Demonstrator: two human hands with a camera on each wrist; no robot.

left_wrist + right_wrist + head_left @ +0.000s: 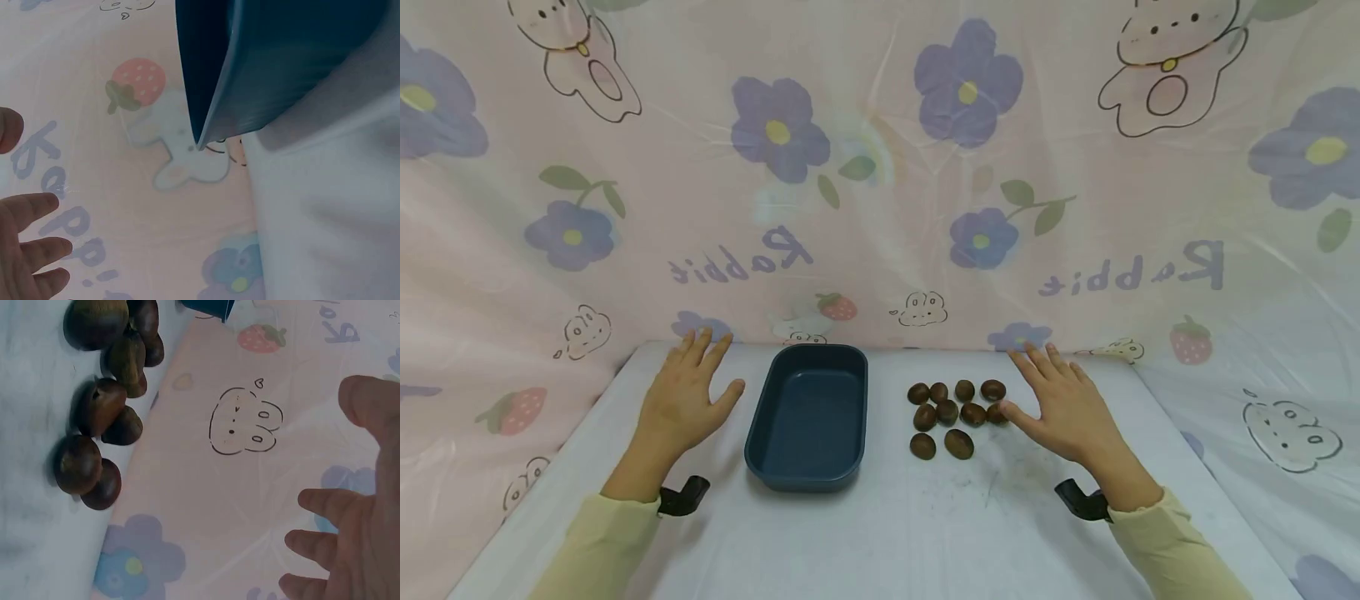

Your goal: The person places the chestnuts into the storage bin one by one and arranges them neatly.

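Note:
Several brown chestnuts (958, 444) lie in loose rows on the white table, right of centre. To their left stands a dark blue rectangular tray (805, 483), with nothing in it. My left hand (685, 400) is held left of the tray, fingers extended and thumb spread, gripping nothing. On the other side, my right hand (1067, 408) is spread just right of the chestnuts; its thumb overlaps the nearest one in the head view. The right wrist view shows the chestnuts (77, 464) apart from the right fingers (319, 550). The left fingers (47, 250) also hold nothing.
A pale curtain (880, 208) printed with flowers and rabbits hangs behind the table (880, 542). Black wrist mounts (685, 497) sit on both wrists. Faint dark smudges mark the tabletop below the chestnuts.

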